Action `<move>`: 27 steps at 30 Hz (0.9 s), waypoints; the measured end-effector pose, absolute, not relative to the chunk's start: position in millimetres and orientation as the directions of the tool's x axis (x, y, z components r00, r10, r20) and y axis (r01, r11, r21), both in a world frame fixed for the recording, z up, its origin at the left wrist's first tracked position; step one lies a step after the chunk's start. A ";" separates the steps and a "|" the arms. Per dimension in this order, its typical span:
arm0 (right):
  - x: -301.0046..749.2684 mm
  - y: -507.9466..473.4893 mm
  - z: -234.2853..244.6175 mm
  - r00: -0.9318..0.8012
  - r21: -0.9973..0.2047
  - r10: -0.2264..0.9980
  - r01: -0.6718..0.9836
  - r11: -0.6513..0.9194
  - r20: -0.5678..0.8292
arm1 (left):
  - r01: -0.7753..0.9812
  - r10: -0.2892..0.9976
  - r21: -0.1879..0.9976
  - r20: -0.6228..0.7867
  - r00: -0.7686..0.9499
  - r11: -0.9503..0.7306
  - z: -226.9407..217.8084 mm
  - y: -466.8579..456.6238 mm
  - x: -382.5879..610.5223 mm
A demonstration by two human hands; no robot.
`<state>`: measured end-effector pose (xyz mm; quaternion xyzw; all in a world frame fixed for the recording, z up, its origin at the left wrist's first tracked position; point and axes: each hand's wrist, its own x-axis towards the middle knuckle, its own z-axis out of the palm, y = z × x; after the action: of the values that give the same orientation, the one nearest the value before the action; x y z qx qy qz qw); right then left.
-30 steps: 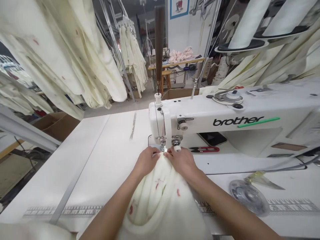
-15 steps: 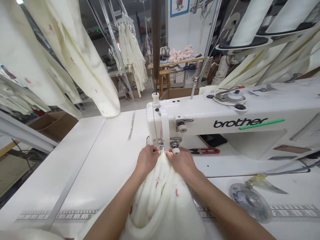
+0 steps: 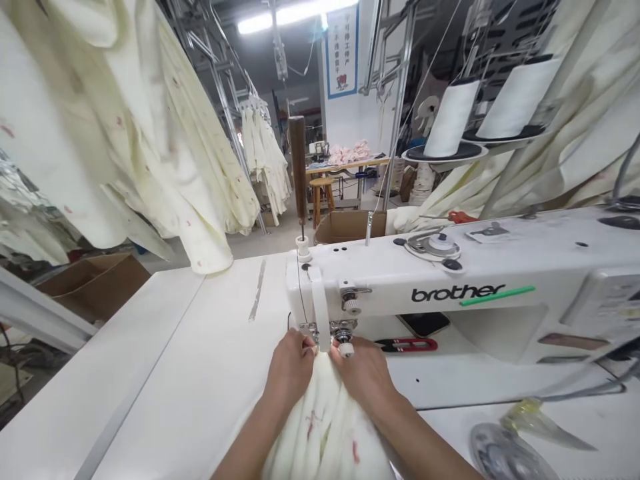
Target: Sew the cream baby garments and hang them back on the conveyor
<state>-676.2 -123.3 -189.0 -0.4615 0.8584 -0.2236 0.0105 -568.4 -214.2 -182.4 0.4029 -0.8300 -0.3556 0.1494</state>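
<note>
A cream fabric with small reddish marks lies gathered in folds on the machine bed, its far end at the needle area of the white Brother sewing machine. At the left of the presser foot, my left hand pinches the fabric's edge between thumb and fingers. My right hand grips the fabric on the other side, its fingertips partly hidden behind the tension knob. A white strip hangs down the machine head to the fabric between both hands.
Red-handled thread snips and a dark phone lie under the machine arm. A clear round bobbin case sits at the lower right. Cream garments hang over the table's left. Thread cones stand at the upper right.
The head view has tilted upward, so the machine and hands appear lower. Both hands keep hold of the fabric beside the presser foot, with little visible movement.
</note>
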 end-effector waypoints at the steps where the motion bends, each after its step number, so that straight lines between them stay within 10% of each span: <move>1: -676.3 -123.4 -189.4 -0.574 -0.396 -0.796 -0.787 0.473 0.191 | -0.564 -0.775 0.707 -0.036 -0.631 0.427 -182.6 -214.4 -568.6; 27: -675.2 -131.6 -191.7 -0.596 -0.449 -0.776 -0.762 0.467 0.205 | -0.517 -0.768 0.711 0.050 -0.639 0.476 -181.6 -222.5 -573.5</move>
<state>-675.2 -131.6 -191.7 -0.4490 0.8562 -0.2551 0.0139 -573.5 -222.5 -181.6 0.3829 -0.8392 -0.3393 0.1845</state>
